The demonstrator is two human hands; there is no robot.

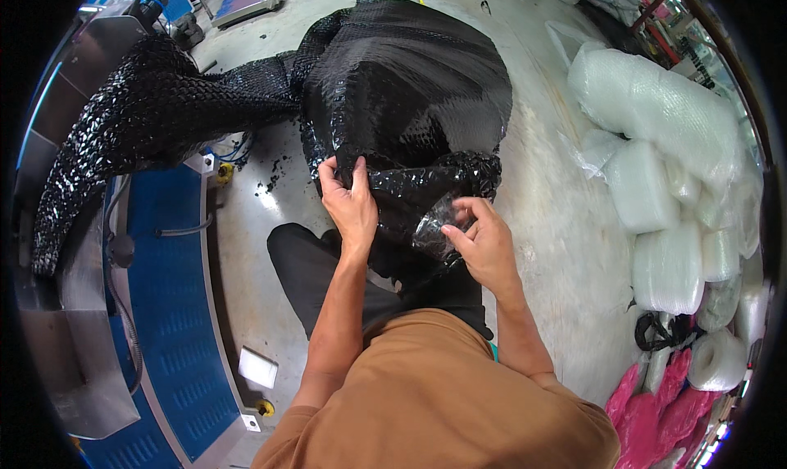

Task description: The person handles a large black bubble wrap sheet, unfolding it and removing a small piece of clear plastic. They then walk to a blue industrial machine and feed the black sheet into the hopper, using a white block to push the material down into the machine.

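Note:
A large heap of black bubble wrap (pixel 410 75) lies on the floor in front of me. From it a twisted length of the same black wrap (pixel 139 100) runs left and up over a metal machine. My left hand (pixel 351 198) pinches the near edge of the heap between thumb and fingers. Just to the right, a crumpled piece of clear plastic film (pixel 434 229) rests against the black wrap. My right hand (pixel 479 235) has its thumb and fingers closed at the edge of this film. The fingertips are partly hidden.
A blue and steel machine (pixel 176 305) on yellow-collared feet stands at my left. Clear bubble wrap rolls (pixel 643 186) are piled along the right, with pink plastic (pixel 664 407) below them. A white rectangular piece (pixel 258 367) lies on the floor near the machine. A platform scale (pixel 246 3) stands at far left.

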